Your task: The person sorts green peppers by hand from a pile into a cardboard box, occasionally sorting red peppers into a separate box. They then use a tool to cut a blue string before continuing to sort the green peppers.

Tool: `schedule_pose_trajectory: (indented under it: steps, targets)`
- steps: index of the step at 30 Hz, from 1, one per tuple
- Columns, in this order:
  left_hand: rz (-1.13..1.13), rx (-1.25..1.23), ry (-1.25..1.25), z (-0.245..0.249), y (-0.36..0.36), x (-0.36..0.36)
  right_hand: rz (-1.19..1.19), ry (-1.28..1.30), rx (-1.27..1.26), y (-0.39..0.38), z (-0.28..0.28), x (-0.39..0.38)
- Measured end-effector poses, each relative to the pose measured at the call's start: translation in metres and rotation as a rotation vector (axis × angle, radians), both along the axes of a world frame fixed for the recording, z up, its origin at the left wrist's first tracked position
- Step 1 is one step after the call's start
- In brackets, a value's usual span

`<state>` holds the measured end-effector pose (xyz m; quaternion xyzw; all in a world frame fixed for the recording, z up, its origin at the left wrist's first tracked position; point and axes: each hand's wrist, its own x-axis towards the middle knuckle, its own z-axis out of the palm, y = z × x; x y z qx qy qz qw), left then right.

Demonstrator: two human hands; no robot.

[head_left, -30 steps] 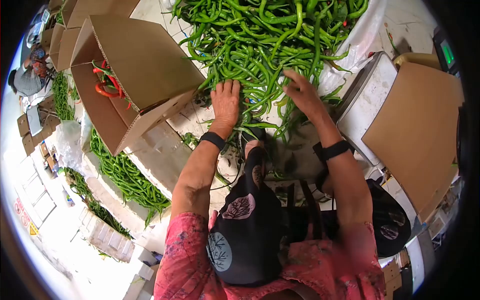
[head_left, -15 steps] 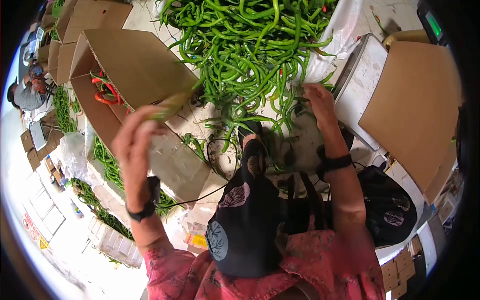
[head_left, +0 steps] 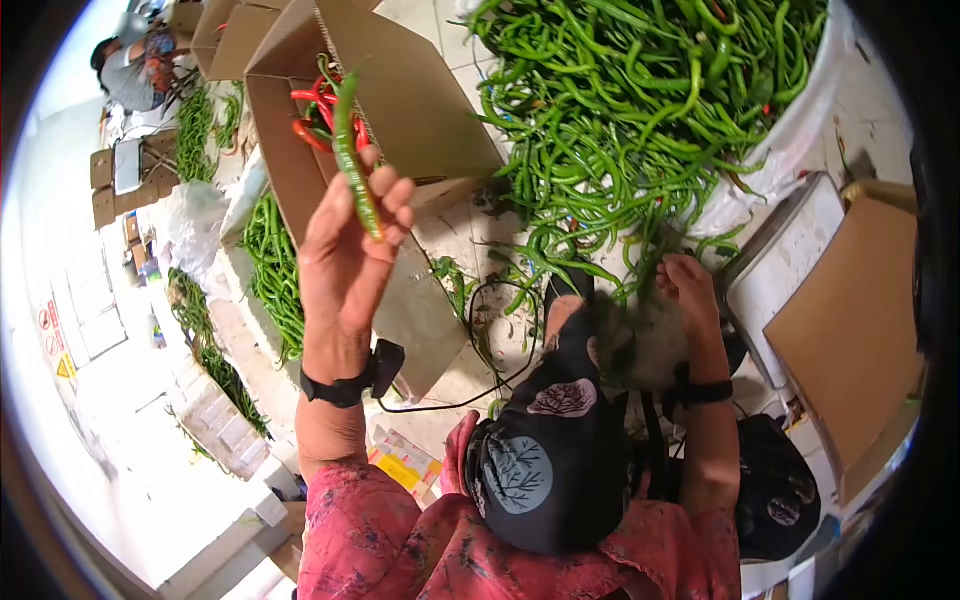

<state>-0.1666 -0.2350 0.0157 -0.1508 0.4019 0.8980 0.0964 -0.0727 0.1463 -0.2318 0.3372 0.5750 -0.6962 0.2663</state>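
A green pepper with a reddish tip [head_left: 347,165] is held upright in my left hand [head_left: 355,235], between the thumb and fingers. Behind it stands an open cardboard box [head_left: 410,85] with red peppers [head_left: 312,100] inside. My right hand [head_left: 688,285] is at the lower edge of a large heap of green peppers [head_left: 610,140], its fingers curled; whether it grips anything is too blurred to make out.
A white foam box of green peppers [head_left: 272,270] is left of my left forearm. At the right are a white scale platform [head_left: 790,250] and a cardboard sheet [head_left: 850,320]. Another person [head_left: 135,80] sits far left. A black cable [head_left: 440,408] runs from my left wrist.
The view has shifted left. My left hand has turned palm up, with the pepper now upright in front of the box. My right hand's fingers are more curled, beside the heap.
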Motion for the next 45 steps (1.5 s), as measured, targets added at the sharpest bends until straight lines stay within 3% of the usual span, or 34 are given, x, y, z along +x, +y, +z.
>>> schedule_pose_trajectory:
  steps: [5, 8, 17, 21, 23, 25, 26, 28, 30, 31, 32, 33, 34, 36, 38, 39, 42, 45]
  targets:
    - [0.01, -0.063, -0.015, -0.011, 0.003, 0.009, 0.087, 0.035, 0.008, -0.011, 0.012, -0.012]
    - [0.029, -0.267, -0.018, -0.009, 0.0, 0.019, 0.114, 0.05, 0.003, -0.012, 0.007, -0.006]
    - [0.067, -0.264, -0.062, -0.007, -0.025, 0.054, 0.134, -0.001, 0.026, -0.005, -0.006, 0.012]
    - [0.365, -0.41, -0.015, -0.003, -0.089, 0.081, 0.121, 0.058, -0.057, 0.009, -0.034, 0.027]
    - [0.698, -0.184, -0.136, 0.0, -0.09, 0.099, 0.101, 0.037, -0.039, 0.013, -0.045, 0.033]
    - [0.612, -0.39, -0.274, -0.027, -0.071, 0.128, 0.067, 0.01, 0.026, 0.013, -0.061, 0.04]
    - [0.265, -0.415, -0.233, -0.044, -0.056, 0.141, 0.066, -0.003, 0.064, 0.014, -0.064, 0.044]
    - [0.069, -0.674, -0.5, -0.067, 0.016, 0.135, 0.101, -0.053, 0.129, 0.016, -0.064, 0.045]
    - [-0.404, -0.923, -0.217, -0.105, 0.053, 0.127, 0.14, -0.095, 0.18, 0.015, -0.061, 0.048]
    - [-0.457, -0.941, -0.245, -0.135, 0.064, 0.124, 0.137, -0.065, 0.275, 0.015, -0.06, 0.049]
    - [-0.387, -1.023, -0.115, -0.164, 0.077, 0.118, 0.131, -0.034, 0.373, 0.018, -0.06, 0.049]
    - [-0.438, -1.334, 0.188, -0.16, 0.092, 0.093, 0.12, -0.035, 0.381, 0.021, -0.064, 0.049]
    - [-0.43, -1.398, 0.407, -0.185, 0.092, 0.075, 0.097, -0.03, 0.415, 0.021, -0.071, 0.05]
    - [-0.413, -1.607, 0.551, -0.195, 0.103, 0.031, 0.066, -0.021, 0.447, 0.019, -0.068, 0.042]
    - [-0.609, -1.875, 0.697, -0.214, 0.107, -0.005, 0.02, 0.02, 0.271, 0.014, -0.034, 0.026]
    - [-0.611, -1.872, 0.704, -0.234, 0.108, -0.014, 0.014, 0.019, 0.274, 0.011, -0.027, 0.021]
    - [-0.738, -2.18, 0.935, -0.27, 0.106, -0.031, -0.034, -0.071, 0.135, 0.006, -0.018, 0.003]
    - [-0.721, -2.172, 0.984, -0.281, 0.101, -0.045, 0.015, -0.061, 0.005, 0.007, -0.012, 0.001]
